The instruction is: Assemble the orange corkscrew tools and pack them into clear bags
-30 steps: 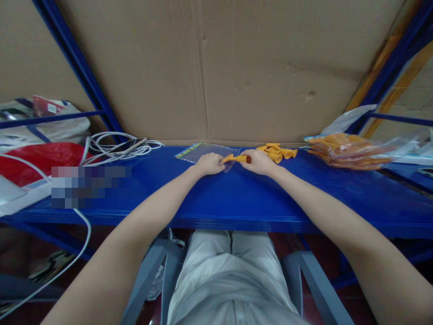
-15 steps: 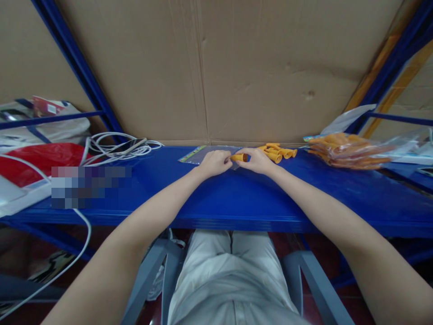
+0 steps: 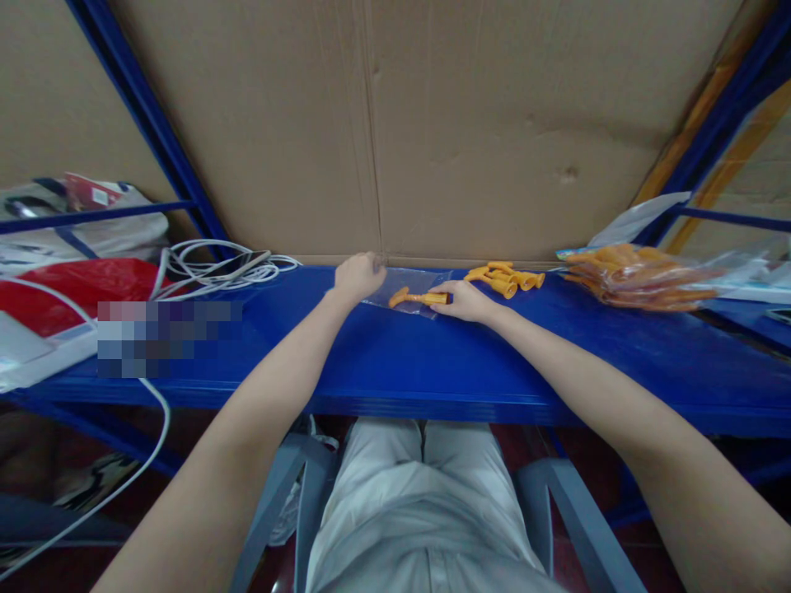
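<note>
My left hand [image 3: 359, 277] is closed on the left end of a clear plastic bag [image 3: 399, 280] lying on the blue tabletop. An orange plastic piece [image 3: 420, 298] with a curved crosspiece, a ribbed shaft and a wider right end lies across the bag; I cannot tell whether it is inside or on top. My right hand [image 3: 465, 301] has its fingers closed around that wider end. Just behind and to the right of it is a small pile of similar orange plastic pieces [image 3: 503, 280], some showing hollow round ends.
Farther right sits a clear bag full of orange pieces [image 3: 639, 276]. A coiled white cable [image 3: 228, 270], a red bag [image 3: 92, 288] and a cloth bag [image 3: 117, 235] occupy the left. Cardboard [image 3: 463, 132] stands behind the blue table [image 3: 395, 366], framed by blue posts.
My left hand has moved left and away from the orange piece, onto the bag's end. The orange piece now shows at full length, pointing left, with my right hand slightly farther right.
</note>
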A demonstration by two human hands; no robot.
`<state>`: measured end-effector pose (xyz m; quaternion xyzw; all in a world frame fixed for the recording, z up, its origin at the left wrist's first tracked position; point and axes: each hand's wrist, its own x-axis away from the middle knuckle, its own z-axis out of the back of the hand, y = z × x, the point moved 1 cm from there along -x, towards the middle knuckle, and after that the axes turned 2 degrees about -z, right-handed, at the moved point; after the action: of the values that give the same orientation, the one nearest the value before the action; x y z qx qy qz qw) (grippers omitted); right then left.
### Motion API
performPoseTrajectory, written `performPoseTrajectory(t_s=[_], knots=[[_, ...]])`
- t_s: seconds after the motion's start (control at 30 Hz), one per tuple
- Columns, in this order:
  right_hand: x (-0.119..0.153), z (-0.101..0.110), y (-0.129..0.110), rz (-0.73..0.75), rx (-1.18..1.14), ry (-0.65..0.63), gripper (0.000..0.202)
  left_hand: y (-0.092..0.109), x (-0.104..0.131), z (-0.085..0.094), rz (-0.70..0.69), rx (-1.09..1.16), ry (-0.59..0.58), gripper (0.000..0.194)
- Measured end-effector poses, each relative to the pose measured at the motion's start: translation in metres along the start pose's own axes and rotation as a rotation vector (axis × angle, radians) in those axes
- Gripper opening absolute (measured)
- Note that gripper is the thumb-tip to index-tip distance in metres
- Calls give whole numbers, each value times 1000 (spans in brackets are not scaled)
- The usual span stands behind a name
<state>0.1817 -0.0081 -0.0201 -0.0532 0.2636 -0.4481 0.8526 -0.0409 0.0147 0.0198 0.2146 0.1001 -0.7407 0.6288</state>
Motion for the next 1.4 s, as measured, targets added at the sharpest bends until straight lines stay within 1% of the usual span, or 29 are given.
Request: performPoseTrajectory(t_s=[0.07,0.13,0.17,0.2,0.27,0.37,0.43,0.5,0.63,0.73,0.83,0.93,1.03,1.1,1.27,1.33,1.4], knots=[[0,0,0,5,47,-37,21,-18,-5,-2,132,-52,-77,40],[0,-1,0,-5,82,-56,18,-34,-9,-7,266,-96,-198,52],[0,-1,0,-20,88,-59,18,-40,-11,-10,295,-105,-250,55],[0,-1,0,-36,85,-65,18,-45,-13,-13,288,-105,-298,55],[1,0,0,-68,66,-75,19,-48,-17,-18,224,-98,-342,50],[2,2,0,-87,38,-96,20,-46,-22,-23,118,-70,-322,38],[2,3,-1,-86,32,-103,21,-44,-24,-24,88,-50,-306,33],[2,5,-2,-82,37,-91,21,-43,-24,-25,123,-46,-301,36],[2,6,-4,-49,43,-39,20,-48,-20,-27,257,-61,-300,50],[3,6,-5,-34,44,-19,19,-46,-18,-29,234,-48,-303,49],[2,6,-4,-69,57,4,19,-36,-17,-30,173,4,-313,44],[1,7,0,-67,19,30,20,-25,-15,-31,137,120,-286,37],[0,8,5,-45,-96,20,25,-19,-14,-30,151,258,-252,36],[0,10,11,-56,-165,19,29,-18,-14,-29,188,355,-239,33],[0,20,25,-169,-181,121,30,-20,-16,-29,332,667,-180,8],[1,23,27,-175,-179,116,29,-19,-16,-30,384,825,-171,7],[2,23,27,-166,-177,80,29,-16,-15,-31,419,957,-166,13]])
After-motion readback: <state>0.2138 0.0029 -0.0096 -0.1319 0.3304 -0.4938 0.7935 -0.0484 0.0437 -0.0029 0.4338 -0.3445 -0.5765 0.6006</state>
